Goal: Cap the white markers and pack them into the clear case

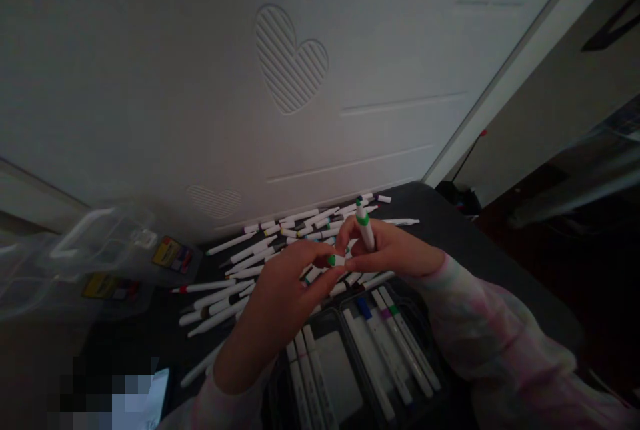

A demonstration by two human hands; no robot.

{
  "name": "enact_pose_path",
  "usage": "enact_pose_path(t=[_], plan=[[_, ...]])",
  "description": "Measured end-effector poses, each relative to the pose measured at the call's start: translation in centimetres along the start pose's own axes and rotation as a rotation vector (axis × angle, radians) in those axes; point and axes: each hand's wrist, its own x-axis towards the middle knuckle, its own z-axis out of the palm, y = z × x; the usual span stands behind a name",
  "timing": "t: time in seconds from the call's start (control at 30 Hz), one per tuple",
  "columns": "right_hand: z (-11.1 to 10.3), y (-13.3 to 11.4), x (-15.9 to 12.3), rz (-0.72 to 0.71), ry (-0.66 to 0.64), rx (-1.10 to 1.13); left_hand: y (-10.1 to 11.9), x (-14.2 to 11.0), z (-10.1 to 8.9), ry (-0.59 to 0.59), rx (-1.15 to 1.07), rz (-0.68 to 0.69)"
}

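Head view, with clock directions taken from where the two hands meet: at nine o'clock stands clear plastic packaging (85, 240) with a handle and yellow labels (173, 253). At eight o'clock a lit screen (157, 390) shows, partly covered by pixelated blocks. Loose white markers (250, 260), many with coloured ends, lie heaped from eight o'clock round past twelve on the dark bench (500, 277). At about eight, nearer in, the left hand (283, 297) has its grip pinching a white cap (339, 261) with a green end. Between eleven and twelve, a ridged heart (293, 63) marks the white panel behind. At six lies an open case (353, 343) with markers in both halves. Toward two or three, the right hand (387, 247) has its grip wrapped around a green-banded marker (367, 235), its green tip pointing up, tilted toward eleven.
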Motion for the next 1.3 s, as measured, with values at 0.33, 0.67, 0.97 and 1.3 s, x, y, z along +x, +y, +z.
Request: enact_pose_path(t=[0.33, 0.67, 0.97, 1.3], plan=[[0.0, -1.7, -1.0, -0.062, 0.070, -0.361, 0.5, -1.0, -1.7, 0.281, -0.624, -0.406], [0.0, -2.8, -2.3, -0.157, 0.102, -0.475, -0.1, -0.2, -2.0, 0.335, -0.986, -0.402], [0.3, -3.2, -2.8, -0.184, 0.117, -0.514, 0.0, -0.2, -1.8, 0.282, -1.179, -0.414], [0.5, -3.4, -3.5, -0.130, 0.170, -0.405, 0.1, -0.1, -1.8, 0.278, -1.185, -0.381]])
